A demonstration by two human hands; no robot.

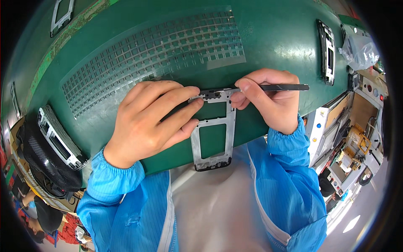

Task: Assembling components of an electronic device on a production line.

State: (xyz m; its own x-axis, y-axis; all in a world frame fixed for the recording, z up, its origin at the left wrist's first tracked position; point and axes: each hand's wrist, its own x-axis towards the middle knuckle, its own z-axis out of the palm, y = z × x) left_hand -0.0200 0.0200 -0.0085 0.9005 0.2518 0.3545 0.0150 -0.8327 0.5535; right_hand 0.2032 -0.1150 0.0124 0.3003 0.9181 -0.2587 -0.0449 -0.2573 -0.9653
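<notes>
Silver-grey metal, thin and cut through with two large rectangular windows, is forming the phone mid-frame [212, 132] that the person is holding upright over the near edge of the green bench [268, 33]. The left hand [147, 122] is closing around the frame's upper left corner, its fingers [180, 98] curled shut across the top rail and left side rail, thumb hidden behind. The right hand [268, 101] is pinching a slim dark tool [281, 87], probably tweezers or a pick, its fingers closed tight on the shaft while the tip is pointing left onto the frame's dark top edge, between the two hands.

Below the fingers the frame is hanging free, its dark lower end just above the person's pale lap and blue sleeves [289, 168].

Judging by its build, the frame is looking light and fairly stiff, yet the narrow side rails would likely bend or twist if squeezed mid-span. The corners and the thicker top rail are seeming the safest places to grip. Its smooth metal may be slippery.

Beyond the fingers, a clear gridded tray [155, 54] is lying on the bench. Left of the left hand, a stack of similar frames [58, 140] is resting; another frame [327, 52] is lying beyond the right hand.
</notes>
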